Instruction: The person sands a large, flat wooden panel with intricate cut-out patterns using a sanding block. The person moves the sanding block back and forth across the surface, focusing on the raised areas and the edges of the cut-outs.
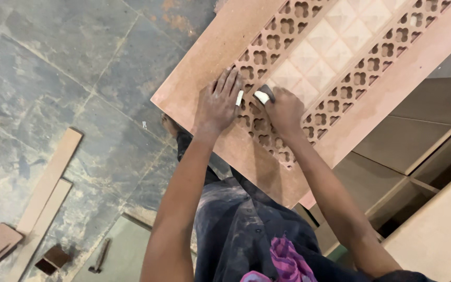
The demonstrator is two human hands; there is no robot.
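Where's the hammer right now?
The hammer lies on the floor at the lower left of the head view, on a greenish board, just right of a small dark wooden block and well below the carved panel.

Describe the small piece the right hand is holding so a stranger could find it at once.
Start at the large reddish-brown carved board with quatrefoil lattice cutouts. At its near lattice corner, the right hand pinches a small dark folded piece, seemingly sandpaper. It sits beside white-taped fingertips.

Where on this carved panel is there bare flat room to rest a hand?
The plain border between the panel's left edge and the lattice band is free. Crowded: lattice corner, where left hand and right hand press, the right holding a small pad.
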